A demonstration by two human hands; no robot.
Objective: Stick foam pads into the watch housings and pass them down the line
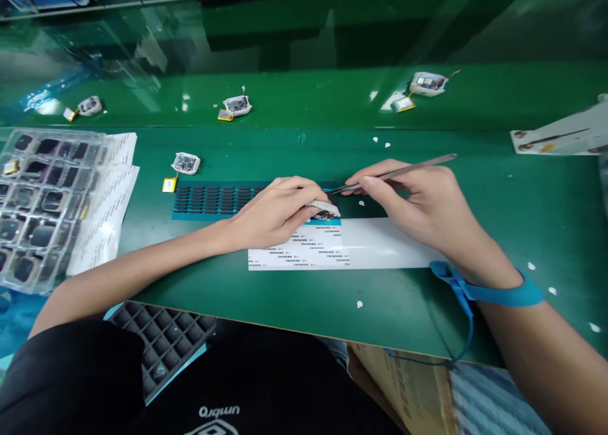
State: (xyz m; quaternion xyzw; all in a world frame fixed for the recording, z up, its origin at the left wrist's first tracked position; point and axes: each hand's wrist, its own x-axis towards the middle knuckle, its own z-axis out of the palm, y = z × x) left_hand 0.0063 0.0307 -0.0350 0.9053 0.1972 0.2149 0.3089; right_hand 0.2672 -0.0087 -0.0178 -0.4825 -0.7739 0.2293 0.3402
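Observation:
Between its thumb and fingers, my left hand (280, 213) grips a small white device housing (325, 211) with electronics showing at its edge. My right hand (413, 197) holds metal tweezers (403, 170), closed around their middle, and the tips point left to the housing's upper side. Whether the tips touch it, I cannot tell. Under my left hand lies a blue sheet with rows of black strips (209, 201). A white liner sheet with printed lettering (304, 254) lies just in front of it. A blue wrist strap (503, 290) circles my right wrist.
Several open housings with yellow-edged batteries sit farther back, one (187, 163) near the strip sheet. A clear plastic tray (50, 201) of dark-screened parts stands at left over white sheets. A dark compartment tray (161, 334) is below the table edge. The strap's cord (468, 340) hangs at right.

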